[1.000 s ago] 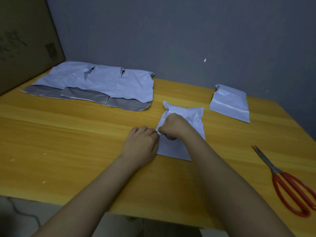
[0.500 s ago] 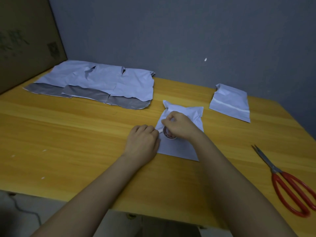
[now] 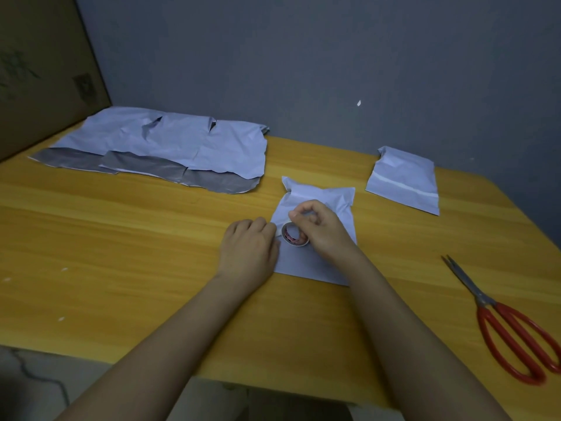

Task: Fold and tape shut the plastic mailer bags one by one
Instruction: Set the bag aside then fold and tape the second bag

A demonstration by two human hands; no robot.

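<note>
A folded mailer lies on the bench, and everything else is placed from it. A tape roll rests on its left part; the roll is held by the curled right hand, whose thumb and forefinger appear to pinch at the tape end just above the roll. The left hand is fisted at the mailer's left edge; whether anything is pinched there cannot be told. Risks are judged as follows: the tape end may be lost back onto the roll; the fold may spring open if pressure is eased; tape may be laid crooked. Scissors lie well right; a finished mailer lies beyond to the right; unfolded mailers lie far left.
</note>
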